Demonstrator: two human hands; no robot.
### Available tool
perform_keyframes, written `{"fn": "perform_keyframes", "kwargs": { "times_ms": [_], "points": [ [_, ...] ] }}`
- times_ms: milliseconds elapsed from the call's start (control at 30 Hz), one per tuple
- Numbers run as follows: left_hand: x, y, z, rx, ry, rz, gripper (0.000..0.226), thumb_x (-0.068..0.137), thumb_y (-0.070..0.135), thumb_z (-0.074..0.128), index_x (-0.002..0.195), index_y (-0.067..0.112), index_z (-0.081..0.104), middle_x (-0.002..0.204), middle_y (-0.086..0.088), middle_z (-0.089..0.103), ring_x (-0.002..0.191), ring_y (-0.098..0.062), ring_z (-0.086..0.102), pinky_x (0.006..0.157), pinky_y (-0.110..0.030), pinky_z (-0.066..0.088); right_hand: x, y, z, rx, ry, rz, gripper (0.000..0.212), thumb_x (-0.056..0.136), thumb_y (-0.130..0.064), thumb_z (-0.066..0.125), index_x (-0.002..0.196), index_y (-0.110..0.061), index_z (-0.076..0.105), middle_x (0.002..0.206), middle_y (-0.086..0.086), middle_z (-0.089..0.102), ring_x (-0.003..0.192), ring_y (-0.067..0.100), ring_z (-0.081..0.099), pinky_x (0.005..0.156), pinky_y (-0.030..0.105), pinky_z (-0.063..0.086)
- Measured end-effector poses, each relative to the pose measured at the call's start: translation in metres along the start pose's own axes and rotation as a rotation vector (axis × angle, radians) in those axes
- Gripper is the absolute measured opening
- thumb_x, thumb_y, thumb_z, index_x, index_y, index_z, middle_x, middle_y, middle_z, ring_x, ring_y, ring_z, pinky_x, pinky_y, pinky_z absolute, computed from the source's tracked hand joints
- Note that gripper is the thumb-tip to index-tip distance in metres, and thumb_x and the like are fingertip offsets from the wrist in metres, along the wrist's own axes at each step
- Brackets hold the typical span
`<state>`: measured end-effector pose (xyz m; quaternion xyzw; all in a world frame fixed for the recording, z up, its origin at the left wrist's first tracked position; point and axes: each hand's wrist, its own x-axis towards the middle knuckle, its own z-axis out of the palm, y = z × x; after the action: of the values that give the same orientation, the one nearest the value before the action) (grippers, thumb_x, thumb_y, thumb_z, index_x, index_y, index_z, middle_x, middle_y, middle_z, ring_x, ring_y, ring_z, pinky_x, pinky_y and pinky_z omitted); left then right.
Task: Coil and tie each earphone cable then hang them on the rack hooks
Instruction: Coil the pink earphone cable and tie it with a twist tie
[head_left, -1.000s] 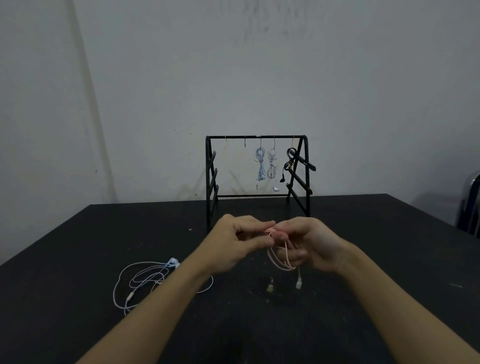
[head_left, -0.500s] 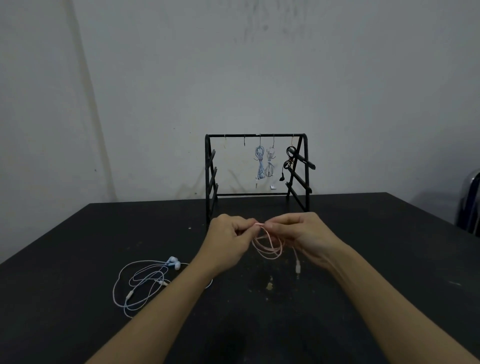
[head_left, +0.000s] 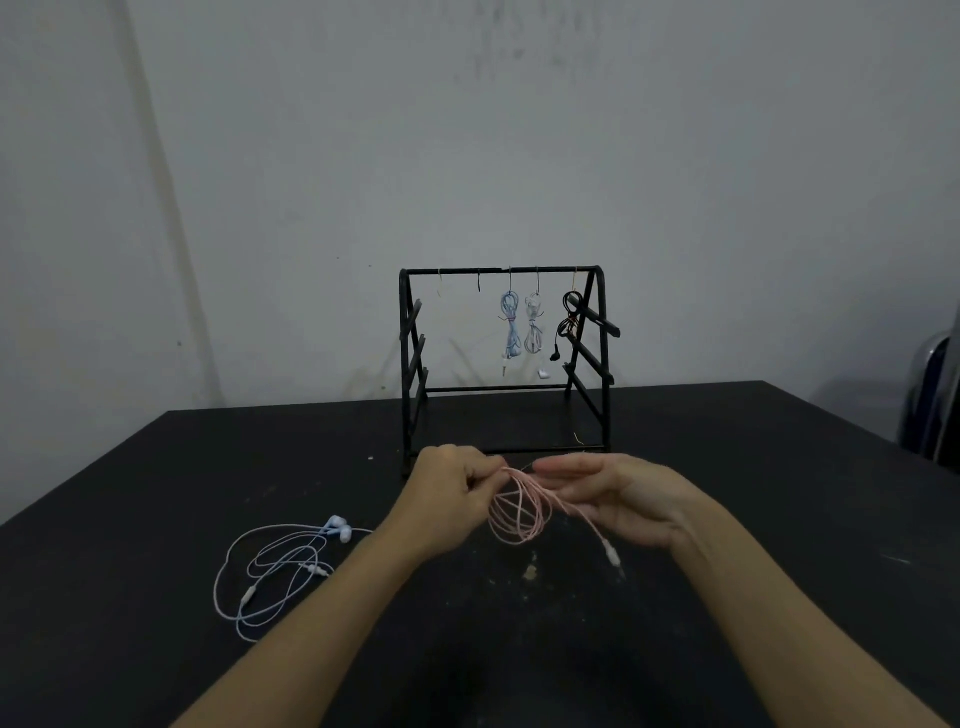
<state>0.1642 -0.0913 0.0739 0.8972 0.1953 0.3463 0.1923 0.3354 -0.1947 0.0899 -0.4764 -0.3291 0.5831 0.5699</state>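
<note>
My left hand pinches the top of a pink earphone cable wound into several loops that hang below my fingers. My right hand has its fingers spread, and the cable's loose end runs across its palm down to the plug. Behind my hands stands the black rack. A blue coil, a white coil and a black coil hang from its hooks. Two hooks on the left hang bare. A pale blue earphone lies uncoiled on the table at the left.
The black table carries a few pale specks, one just under my hands. A dark chair stands past the table's right edge. A grey wall rises behind the rack.
My hands have drawn apart. My right hand went from closed on the pink coil to spread fingers, and the loops now hang from my left hand alone.
</note>
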Motion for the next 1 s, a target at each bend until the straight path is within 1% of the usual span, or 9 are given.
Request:
{"fn": "perform_keyframes", "kwargs": {
  "times_ms": [233,333,433,500,600,700,833,933,1000],
  "points": [
    [-0.007,0.000,0.004,-0.047,-0.041,0.040,0.014,0.088,0.011,0.061,0.091,0.006,0.074,0.080,-0.008,0.068,0.072,-0.012,0.062,0.066,-0.026,0.051,0.001,0.006,0.002,-0.455,0.143,0.054,0.033,0.076,0.014,0.062,0.103,-0.005,0.067,0.107,0.014,0.066,0.079,0.020,0.070,0.059,0.021,0.054],
    [-0.006,0.000,0.004,-0.047,-0.021,0.024,0.015,0.088,0.013,0.061,0.092,0.006,0.074,0.079,-0.009,0.068,0.069,-0.014,0.063,0.066,-0.029,0.051,0.004,0.010,0.009,-0.539,0.232,-0.115,0.020,0.088,-0.004,0.058,0.103,-0.013,0.066,0.104,0.006,0.068,0.087,0.012,0.067,0.068,0.024,0.053],
    [-0.002,0.001,0.005,-0.050,-0.005,0.001,0.016,0.089,0.012,0.060,0.094,0.007,0.075,0.077,-0.011,0.068,0.068,-0.019,0.063,0.064,-0.031,0.050,0.008,0.016,0.022,-0.557,0.058,-0.233,0.038,0.089,-0.013,0.059,0.126,-0.019,0.051,0.114,-0.001,0.065,0.104,0.008,0.061,0.080,0.019,0.050],
    [0.001,0.003,0.005,-0.060,0.002,-0.018,0.016,0.089,0.012,0.060,0.094,0.010,0.075,0.078,-0.010,0.069,0.070,-0.019,0.063,0.064,-0.029,0.050,0.012,0.021,0.029,-0.542,-0.088,-0.217,0.051,0.083,-0.010,0.065,0.130,-0.017,0.046,0.116,0.004,0.063,0.105,0.014,0.061,0.089,0.028,0.050],
    [0.001,0.002,0.001,-0.100,0.011,-0.078,0.016,0.089,0.016,0.060,0.095,0.013,0.075,0.075,-0.004,0.068,0.062,-0.011,0.063,0.058,-0.020,0.050,0.014,0.026,0.030,-0.511,-0.197,-0.216,0.034,0.086,0.000,0.057,0.119,-0.008,0.052,0.093,0.010,0.065,0.076,0.016,0.062,0.065,0.029,0.048],
    [0.001,0.000,-0.005,-0.077,0.003,-0.078,0.015,0.089,0.017,0.060,0.093,0.015,0.075,0.072,-0.002,0.067,0.061,-0.007,0.058,0.058,-0.013,0.043,0.012,0.024,0.030,-0.444,-0.223,-0.116,0.018,0.094,-0.001,0.041,0.107,-0.007,0.053,0.079,0.005,0.062,0.059,0.009,0.051,0.053,0.022,0.037],
    [0.001,0.000,-0.012,-0.046,0.011,-0.042,0.015,0.089,0.015,0.060,0.091,0.014,0.075,0.070,0.002,0.065,0.059,-0.002,0.055,0.055,-0.009,0.038,0.011,0.017,0.029,-0.346,-0.187,-0.002,0.022,0.096,-0.011,0.034,0.102,-0.008,0.054,0.062,-0.004,0.040,0.048,0.005,0.028,0.045,0.017,0.020],
    [0.002,0.003,-0.014,-0.057,0.035,-0.050,0.015,0.089,0.013,0.060,0.088,0.010,0.074,0.066,0.001,0.061,0.057,-0.006,0.055,0.054,-0.016,0.041,0.012,0.016,0.029,-0.317,-0.163,0.006,0.037,0.100,-0.029,0.033,0.103,-0.004,0.058,0.059,-0.006,0.032,0.045,0.004,0.022,0.041,0.016,0.018],
    [0.002,0.005,-0.014,-0.079,0.038,-0.042,0.015,0.089,0.010,0.059,0.088,0.007,0.074,0.062,0.004,0.055,0.052,-0.002,0.050,0.051,-0.010,0.034,0.012,0.016,0.029,-0.259,-0.152,-0.005,0.041,0.100,-0.033,0.033,0.102,-0.001,0.060,0.057,-0.007,0.029,0.045,0.004,0.021,0.041,0.016,0.019]
  ]
}}
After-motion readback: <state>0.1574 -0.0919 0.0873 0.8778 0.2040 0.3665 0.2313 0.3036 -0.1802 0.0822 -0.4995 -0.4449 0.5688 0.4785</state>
